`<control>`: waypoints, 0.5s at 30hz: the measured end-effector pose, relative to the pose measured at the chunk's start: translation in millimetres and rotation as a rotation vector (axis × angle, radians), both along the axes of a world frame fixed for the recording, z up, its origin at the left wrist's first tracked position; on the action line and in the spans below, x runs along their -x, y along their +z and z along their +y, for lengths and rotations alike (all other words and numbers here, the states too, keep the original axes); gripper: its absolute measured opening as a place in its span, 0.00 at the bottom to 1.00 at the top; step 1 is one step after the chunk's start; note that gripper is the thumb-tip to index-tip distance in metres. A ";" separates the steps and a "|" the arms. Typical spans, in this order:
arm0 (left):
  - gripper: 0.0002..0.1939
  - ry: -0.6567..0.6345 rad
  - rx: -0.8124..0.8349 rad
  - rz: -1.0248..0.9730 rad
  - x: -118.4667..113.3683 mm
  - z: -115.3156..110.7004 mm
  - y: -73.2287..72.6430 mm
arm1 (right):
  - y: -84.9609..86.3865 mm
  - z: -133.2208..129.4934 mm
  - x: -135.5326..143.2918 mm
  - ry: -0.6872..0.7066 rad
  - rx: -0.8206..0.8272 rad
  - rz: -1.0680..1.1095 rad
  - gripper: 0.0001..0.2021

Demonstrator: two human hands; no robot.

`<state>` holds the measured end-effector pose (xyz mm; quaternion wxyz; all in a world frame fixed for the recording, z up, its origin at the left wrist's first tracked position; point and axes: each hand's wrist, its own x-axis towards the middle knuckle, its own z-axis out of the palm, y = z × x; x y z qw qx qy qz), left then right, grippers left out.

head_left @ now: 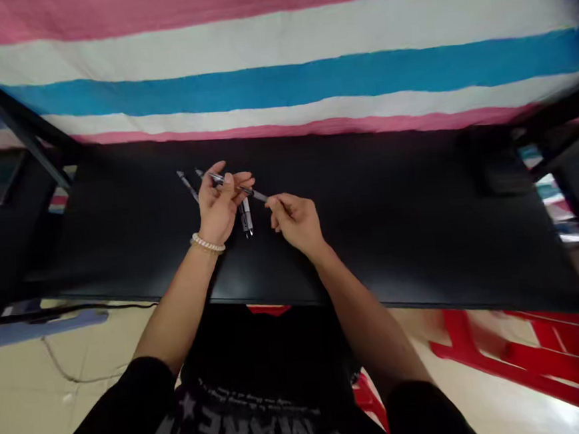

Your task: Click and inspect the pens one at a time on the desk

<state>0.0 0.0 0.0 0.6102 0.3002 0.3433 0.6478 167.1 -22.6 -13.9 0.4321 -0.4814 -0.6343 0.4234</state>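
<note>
A slim pen (256, 194) is held between my two hands above the black table. My left hand (218, 206), palm turned up, pinches its left part between thumb and fingers. At the pen's right end, my right hand (297, 220) grips it with thumb and forefinger. Under and beside my left hand, more pens lie on the table: one pen (187, 185) sticks out to the left, and two tips (246, 222) point toward me. My left hand hides the middle of these pens. A pale beaded bracelet (207, 243) is on my left wrist.
The black table (395, 222) has its front edge close to my body. Behind it hangs a striped pink, white and blue cloth (279, 84). Dark metal posts (26, 124) stand at both sides. Red plastic stools (521, 352) are on the floor at lower right.
</note>
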 end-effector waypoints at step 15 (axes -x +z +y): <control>0.28 0.149 0.114 -0.293 68.9 0.7 32.2 | -4.3 0.7 -0.8 0.047 -0.024 0.054 0.21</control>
